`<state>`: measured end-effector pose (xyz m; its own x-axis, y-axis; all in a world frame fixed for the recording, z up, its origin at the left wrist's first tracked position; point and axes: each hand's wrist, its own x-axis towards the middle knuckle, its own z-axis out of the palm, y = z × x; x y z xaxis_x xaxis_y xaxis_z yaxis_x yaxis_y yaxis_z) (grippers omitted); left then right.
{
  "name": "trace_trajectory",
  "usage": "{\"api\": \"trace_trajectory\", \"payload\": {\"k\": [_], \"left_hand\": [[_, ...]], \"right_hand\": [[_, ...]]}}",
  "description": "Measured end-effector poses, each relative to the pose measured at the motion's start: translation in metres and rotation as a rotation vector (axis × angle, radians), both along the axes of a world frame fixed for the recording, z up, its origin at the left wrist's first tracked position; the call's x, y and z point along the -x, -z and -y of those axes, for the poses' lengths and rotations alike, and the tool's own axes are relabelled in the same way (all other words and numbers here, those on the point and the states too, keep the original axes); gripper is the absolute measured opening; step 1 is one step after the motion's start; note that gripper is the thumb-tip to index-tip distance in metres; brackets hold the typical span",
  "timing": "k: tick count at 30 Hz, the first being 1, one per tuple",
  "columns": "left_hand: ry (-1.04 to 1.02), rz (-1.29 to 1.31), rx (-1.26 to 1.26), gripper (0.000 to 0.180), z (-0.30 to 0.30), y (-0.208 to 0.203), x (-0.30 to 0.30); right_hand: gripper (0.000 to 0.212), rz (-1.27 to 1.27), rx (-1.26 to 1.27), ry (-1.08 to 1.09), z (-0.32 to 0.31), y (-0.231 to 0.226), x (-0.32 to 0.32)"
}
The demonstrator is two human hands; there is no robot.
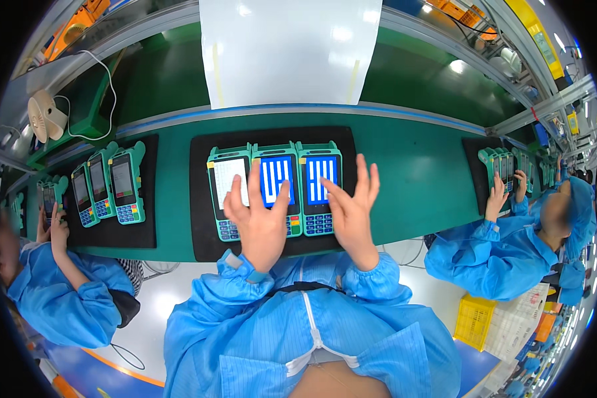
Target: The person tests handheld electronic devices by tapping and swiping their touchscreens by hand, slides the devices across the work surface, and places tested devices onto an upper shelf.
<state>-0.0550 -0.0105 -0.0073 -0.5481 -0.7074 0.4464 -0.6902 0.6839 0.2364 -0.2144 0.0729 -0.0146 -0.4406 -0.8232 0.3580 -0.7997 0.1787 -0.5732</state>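
Three card payment terminals with teal-green casings lie side by side in front of me on a black mat [203, 219]. The left terminal [229, 169] has a whitish screen with faint marks. White bars on blue fill the screens of the middle terminal [275, 166] and the right terminal [322, 169]. My left hand [262, 225] spreads its fingers over the left and middle terminals, covering parts of both keypads. My right hand [355, 222] is also open, its index finger at the right terminal's screen. Whether any fingertip touches glass I cannot tell.
Several more terminals [123, 182] stand on a mat at the left, others [504, 162] at the right. Co-workers in blue smocks sit on both sides, one's hands [58, 225] at a terminal. A white sheet [288, 53] hangs behind the bench; a small fan [46, 116] stands back left.
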Motion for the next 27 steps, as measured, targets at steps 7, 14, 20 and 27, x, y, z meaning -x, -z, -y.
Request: {"api": "trace_trajectory", "payload": {"k": [7, 14, 20, 27], "left_hand": [[-0.046, -0.025, 0.003, 0.035, 0.002, -0.005, -0.001], [-0.183, -0.013, 0.046, 0.034, 0.014, -0.009, -0.039], [-0.430, 0.012, 0.086, 0.027, 0.036, 0.015, -0.093], [-0.314, -0.288, -0.337, 0.031, 0.050, 0.035, -0.128]], "right_hand": [[0.030, -0.049, -0.058, 0.007, 0.003, -0.005, -0.006], [0.029, 0.008, 0.070, 0.056, -0.013, 0.002, 0.012], [0.028, -0.080, -0.015, -0.154, 0.009, -0.011, -0.036], [0.029, -0.160, -0.044, -0.200, 0.031, -0.006, -0.048]]}}
